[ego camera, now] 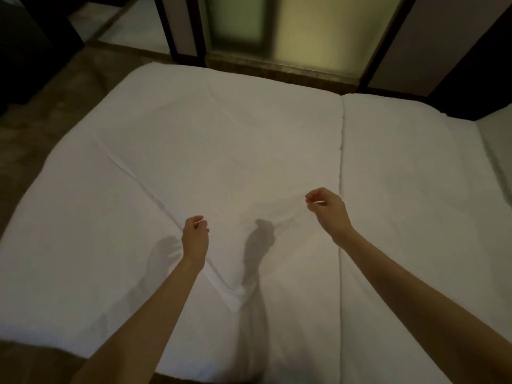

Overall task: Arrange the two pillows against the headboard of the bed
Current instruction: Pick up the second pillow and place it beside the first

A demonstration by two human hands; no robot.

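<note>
A large white pillow [221,139] lies flat and skewed on the white bed [69,259], its near corner pointing toward me at the middle. To its right, past a straight seam, lies a second white padded piece [410,167]; I cannot tell whether it is the other pillow or bedding. My left hand [195,239] hovers over the first pillow's left edge with its fingers curled in and nothing in them. Nearer the seam, my right hand [324,209] hovers above the same pillow, also curled and holding nothing. Both hands cast shadows on the fabric below. No headboard is clearly visible.
Beyond the far side of the bed stands a frosted glass panel [277,29] in dark frames [180,26]. Brown floor [55,92] runs along the bed's left side. Another white surface [496,139] shows at the far right edge.
</note>
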